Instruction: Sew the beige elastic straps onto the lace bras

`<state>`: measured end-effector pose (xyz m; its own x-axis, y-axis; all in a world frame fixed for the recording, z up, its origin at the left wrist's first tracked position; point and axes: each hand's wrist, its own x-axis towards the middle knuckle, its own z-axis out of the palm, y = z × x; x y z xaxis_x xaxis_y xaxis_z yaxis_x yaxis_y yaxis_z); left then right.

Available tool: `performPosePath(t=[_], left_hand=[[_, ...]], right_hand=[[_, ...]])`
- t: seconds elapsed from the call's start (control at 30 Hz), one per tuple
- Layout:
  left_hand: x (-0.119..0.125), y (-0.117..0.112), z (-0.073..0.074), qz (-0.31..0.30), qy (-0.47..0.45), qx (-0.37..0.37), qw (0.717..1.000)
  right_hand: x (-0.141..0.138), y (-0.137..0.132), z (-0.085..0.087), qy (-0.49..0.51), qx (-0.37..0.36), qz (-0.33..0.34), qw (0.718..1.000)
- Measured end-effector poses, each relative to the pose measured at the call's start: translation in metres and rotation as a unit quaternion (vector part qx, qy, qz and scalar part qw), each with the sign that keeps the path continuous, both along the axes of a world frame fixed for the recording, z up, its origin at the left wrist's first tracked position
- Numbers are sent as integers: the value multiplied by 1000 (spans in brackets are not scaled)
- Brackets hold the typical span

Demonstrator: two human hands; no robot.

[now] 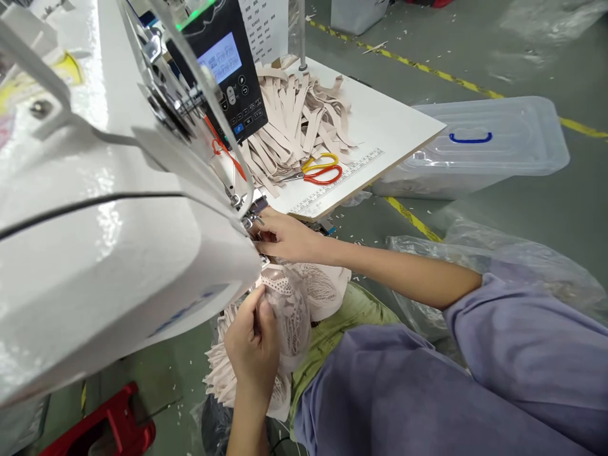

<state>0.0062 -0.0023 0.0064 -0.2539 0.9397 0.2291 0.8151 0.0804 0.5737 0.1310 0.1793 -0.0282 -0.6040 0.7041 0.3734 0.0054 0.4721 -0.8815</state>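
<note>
"What's the lace piece (293, 316) like?"

"Pale pinkish beige and partly see-through, with leafy patterning. A scalloped band dotted with little holes runs along its upper edge, and the fabric bulges into rounded folds."

"Where is it?"

"Right at the working end of the sewing machine (118, 266), hanging below it over a green cloth (354, 310)."

"And the hands?"

"The fingers of the left hand (254, 345) are pinched on the lace edge, just below the machine's tip. The right hand (291, 237) is close against that tip, fingers curled; they're partly hidden, so I can't tell whether they grip anything."

"What else is around the machine?"

"A bunch of pale strips (221, 367) dangles beneath its tip. Beyond the tip, the white table (380, 117) carries a heap of beige straps (304, 117), and scissors (325, 170) with one yellow and one red handle, beside a printed ruler (339, 182). A lit control panel (232, 76) stands next to the machine's body."

"Farther off?"

"A clear lidded box (508, 136), past the table from the machine, on the floor (517, 69)."
</note>
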Motion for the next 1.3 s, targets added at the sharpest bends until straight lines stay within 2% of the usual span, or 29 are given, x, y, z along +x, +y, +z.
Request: performPosePath(t=[0.13, 0.43, 0.77, 1.3], left_hand=[[1, -4, -5, 32, -9, -3, 999], [-6, 2, -14, -18, -26, 21, 999], [-10, 10, -13, 16, -3, 12, 1000], [-9, 11, -11, 19, -12, 10, 1000]], right_hand=[[1, 0, -2, 10, 7, -7, 1000], [0, -3, 2, -23, 9, -11, 1000], [-7, 8, 2, -31, 33, -22, 999], [-6, 8, 1, -13, 12, 1, 1000]])
